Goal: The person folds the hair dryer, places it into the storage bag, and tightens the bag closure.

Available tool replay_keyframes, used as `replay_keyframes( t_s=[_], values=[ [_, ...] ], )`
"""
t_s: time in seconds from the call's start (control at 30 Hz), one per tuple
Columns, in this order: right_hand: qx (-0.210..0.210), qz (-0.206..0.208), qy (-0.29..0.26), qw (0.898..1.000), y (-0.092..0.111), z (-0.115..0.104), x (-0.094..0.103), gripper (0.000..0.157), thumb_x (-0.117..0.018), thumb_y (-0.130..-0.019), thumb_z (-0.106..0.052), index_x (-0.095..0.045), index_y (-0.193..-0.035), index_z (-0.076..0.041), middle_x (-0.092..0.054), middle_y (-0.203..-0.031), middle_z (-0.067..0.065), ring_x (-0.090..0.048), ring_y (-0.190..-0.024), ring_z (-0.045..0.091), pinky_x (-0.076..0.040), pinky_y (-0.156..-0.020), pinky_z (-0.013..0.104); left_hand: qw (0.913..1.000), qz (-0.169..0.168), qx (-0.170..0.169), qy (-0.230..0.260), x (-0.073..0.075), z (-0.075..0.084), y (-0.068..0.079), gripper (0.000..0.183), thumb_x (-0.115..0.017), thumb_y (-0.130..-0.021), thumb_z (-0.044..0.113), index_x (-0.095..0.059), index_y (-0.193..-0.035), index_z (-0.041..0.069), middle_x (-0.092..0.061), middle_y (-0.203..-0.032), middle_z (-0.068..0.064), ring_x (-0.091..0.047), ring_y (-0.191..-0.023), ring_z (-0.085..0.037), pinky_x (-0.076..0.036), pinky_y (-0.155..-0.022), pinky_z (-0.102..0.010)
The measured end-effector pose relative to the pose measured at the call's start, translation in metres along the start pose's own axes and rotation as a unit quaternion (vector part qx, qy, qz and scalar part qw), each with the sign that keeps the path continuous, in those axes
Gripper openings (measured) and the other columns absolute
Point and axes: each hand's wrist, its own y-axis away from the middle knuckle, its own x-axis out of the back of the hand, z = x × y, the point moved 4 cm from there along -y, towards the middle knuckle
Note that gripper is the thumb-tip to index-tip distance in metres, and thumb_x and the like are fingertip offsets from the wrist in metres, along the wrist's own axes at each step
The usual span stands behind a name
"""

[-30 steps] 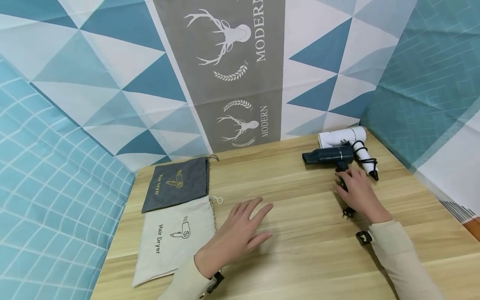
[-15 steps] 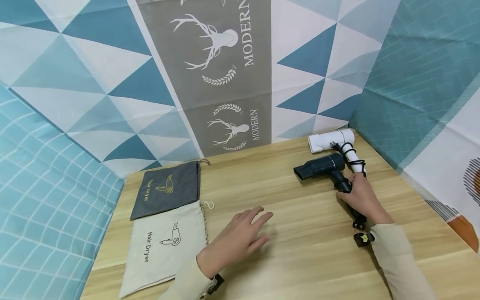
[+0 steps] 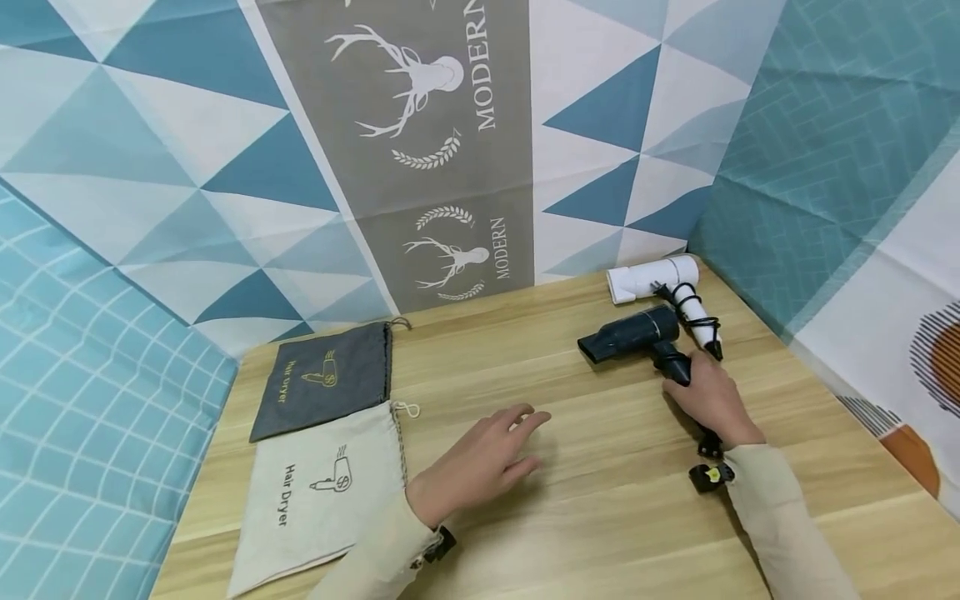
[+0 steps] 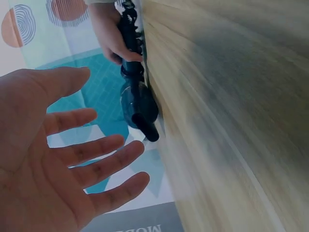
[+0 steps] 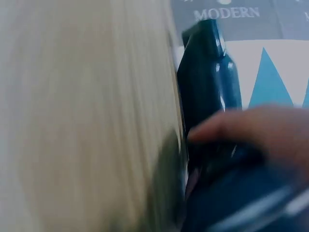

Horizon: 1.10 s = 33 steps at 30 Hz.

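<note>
In the head view, my right hand (image 3: pixel 708 396) grips the handle of a black hair dryer (image 3: pixel 633 333), whose nozzle points left. The cord is wound about the handle, and its plug (image 3: pixel 709 444) shows below the hand. Seen from the right wrist, the thumb (image 5: pixel 231 126) lies across the dryer; the picture is blurred there. My left hand (image 3: pixel 480 458) holds nothing over the middle of the table, fingers spread and slightly bent, as the left wrist view also shows. Behind the black dryer lies a white hair dryer (image 3: pixel 648 279) with a black cord around its handle.
A dark grey drawstring pouch (image 3: pixel 345 408) and a cream drawstring pouch (image 3: pixel 300 521), both printed "Hair Dryer", lie flat at the left of the wooden table (image 3: pixel 585 533). Patterned cloth walls (image 3: pixel 480 150) stand along the back and sides.
The right hand has closed round the black hair dryer's handle and drawn it towards me, away from the white one. The left hand has stayed much the same. The head view has shifted slightly.
</note>
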Motion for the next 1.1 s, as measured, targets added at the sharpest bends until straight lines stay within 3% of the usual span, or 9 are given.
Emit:
replay_keyframes(
  t_s=[0.2, 0.37, 0.6, 0.9, 1.1],
  values=[
    [0.001, -0.043, -0.052, 0.998, 0.004, -0.021, -0.008, 0.063, -0.057, -0.084, -0.035, -0.036, -0.125, 0.008, -0.056, -0.094, 0.023, -0.052, -0.066, 0.023, -0.04, -0.051, 0.029, 0.9992, 0.01, 0.016, 0.034, -0.01, -0.008, -0.014, 0.054, -0.031, -0.092, 0.05, -0.031, -0.137, 0.02, -0.044, -0.129, -0.005, -0.05, -0.111, -0.017, -0.044, -0.089, -0.033],
    [0.009, -0.017, -0.067, 0.998, 0.005, -0.033, -0.013, 0.059, -0.061, -0.082, -0.03, -0.038, -0.125, 0.004, -0.057, -0.092, 0.02, -0.054, -0.066, 0.022, -0.042, -0.051, 0.029, 0.9976, 0.034, 0.035, 0.049, -0.011, -0.018, -0.02, 0.051, -0.031, -0.093, 0.049, -0.038, -0.133, 0.018, -0.044, -0.126, 0.0, -0.046, -0.113, -0.013, -0.042, -0.091, -0.032],
    [0.02, 0.025, -0.081, 0.996, 0.003, -0.037, -0.012, 0.058, -0.064, -0.081, -0.028, -0.039, -0.125, 0.002, -0.057, -0.09, 0.02, -0.053, -0.064, 0.023, -0.041, -0.05, 0.03, 0.9927, 0.086, 0.051, 0.067, -0.002, -0.03, -0.037, 0.041, -0.044, -0.092, 0.041, -0.043, -0.128, 0.021, -0.046, -0.122, 0.004, -0.043, -0.114, -0.008, -0.041, -0.092, -0.03],
    [0.006, 0.037, -0.074, 0.997, 0.002, -0.033, -0.012, 0.059, -0.064, -0.08, -0.028, -0.04, -0.125, 0.001, -0.057, -0.092, 0.021, -0.054, -0.064, 0.024, -0.041, -0.049, 0.03, 0.9836, 0.122, 0.066, 0.114, -0.002, -0.045, -0.082, 0.041, -0.041, -0.093, 0.043, -0.047, -0.124, 0.016, -0.044, -0.124, 0.004, -0.039, -0.115, -0.008, -0.038, -0.093, -0.029],
    [0.014, 0.048, -0.069, 0.996, -0.002, -0.031, -0.013, 0.057, -0.065, -0.08, -0.028, -0.042, -0.123, 0.002, -0.057, -0.091, 0.021, -0.055, -0.067, 0.025, -0.042, -0.051, 0.029, 0.9756, 0.095, 0.089, 0.177, -0.011, -0.059, -0.111, 0.045, -0.036, -0.093, 0.046, -0.041, -0.128, 0.018, -0.039, -0.128, 0.006, -0.038, -0.116, -0.01, -0.038, -0.093, -0.031]
  ],
)
